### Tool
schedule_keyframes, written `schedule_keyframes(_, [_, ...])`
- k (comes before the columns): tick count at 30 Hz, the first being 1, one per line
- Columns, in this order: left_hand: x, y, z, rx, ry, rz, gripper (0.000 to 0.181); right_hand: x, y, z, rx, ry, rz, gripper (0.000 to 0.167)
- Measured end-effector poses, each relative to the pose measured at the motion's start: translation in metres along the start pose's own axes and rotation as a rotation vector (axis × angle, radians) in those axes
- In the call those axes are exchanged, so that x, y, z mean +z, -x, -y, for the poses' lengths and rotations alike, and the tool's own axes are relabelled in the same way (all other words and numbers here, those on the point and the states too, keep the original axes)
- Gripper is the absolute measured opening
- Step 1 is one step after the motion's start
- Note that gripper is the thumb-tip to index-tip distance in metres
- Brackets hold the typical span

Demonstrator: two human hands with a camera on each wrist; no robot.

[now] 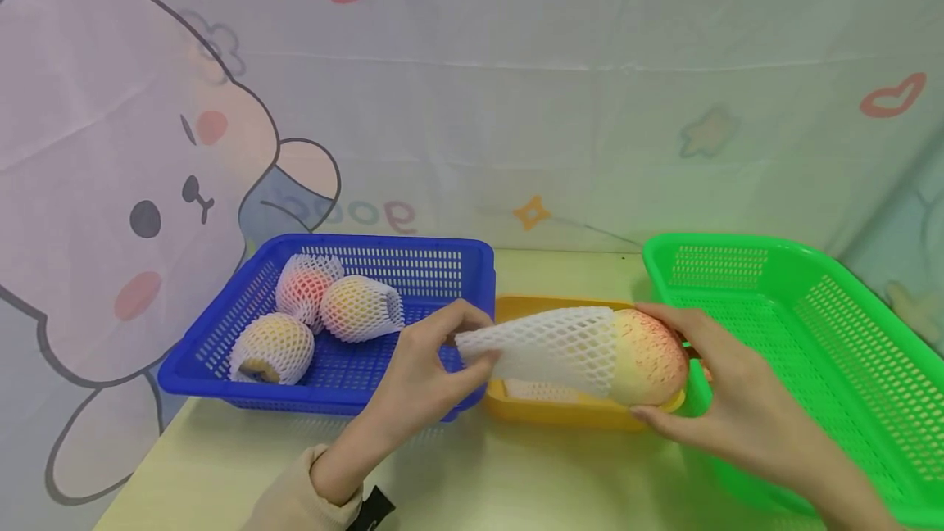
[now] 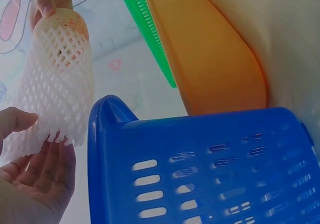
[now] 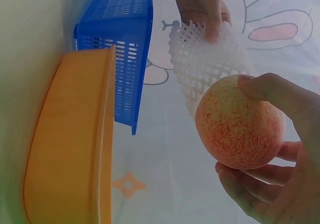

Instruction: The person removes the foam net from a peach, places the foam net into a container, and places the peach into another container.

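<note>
A round yellow fruit with red streaks (image 3: 240, 126) is held up over the yellow basket (image 1: 590, 416), its left part still inside a white foam net sleeve (image 1: 556, 347). My right hand (image 1: 745, 400) grips the bare end of the fruit, thumb below and fingers above in the head view. The loose tail of the sleeve is pinched between thumb and fingers of my left hand (image 1: 431, 367), drawn out to the left. In the left wrist view the sleeve (image 2: 57, 83) stretches between both hands.
At left, a blue basket (image 1: 324, 400) holds several netted fruits (image 1: 361, 308). A large green basket (image 1: 796, 256) stands at right; a small reddish patch (image 1: 705, 369) shows beside my right hand. White net material (image 1: 542, 390) lies in the yellow basket. A printed cloth (image 1: 479, 105) hangs behind.
</note>
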State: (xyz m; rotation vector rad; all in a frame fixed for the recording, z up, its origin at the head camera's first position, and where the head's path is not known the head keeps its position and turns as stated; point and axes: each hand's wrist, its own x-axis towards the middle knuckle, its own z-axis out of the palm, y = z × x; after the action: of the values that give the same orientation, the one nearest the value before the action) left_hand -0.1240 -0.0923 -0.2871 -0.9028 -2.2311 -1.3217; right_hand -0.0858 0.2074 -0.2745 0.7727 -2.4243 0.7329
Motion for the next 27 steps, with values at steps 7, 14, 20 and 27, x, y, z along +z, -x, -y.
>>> schedule_keyframes(7, [0.004, -0.002, 0.001, 0.043, -0.019, -0.042, 0.02, -0.004, 0.004, -0.005, 0.053, 0.032, 0.014, 0.097])
schedule_keyframes(14, [0.01, -0.004, 0.001, 0.088, -0.016, -0.06, 0.022, -0.005, 0.01, -0.013, 0.071, 0.008, 0.003, 0.096])
schedule_keyframes(20, [0.017, -0.007, 0.002, 0.127, 0.009, -0.062, 0.024, -0.006, 0.016, -0.019, 0.083, 0.036, -0.016, 0.095])
schedule_keyframes(27, [0.027, -0.011, 0.001, 0.145, 0.023, -0.071, 0.025, -0.009, 0.022, -0.025, 0.096, 0.038, -0.045, 0.095])
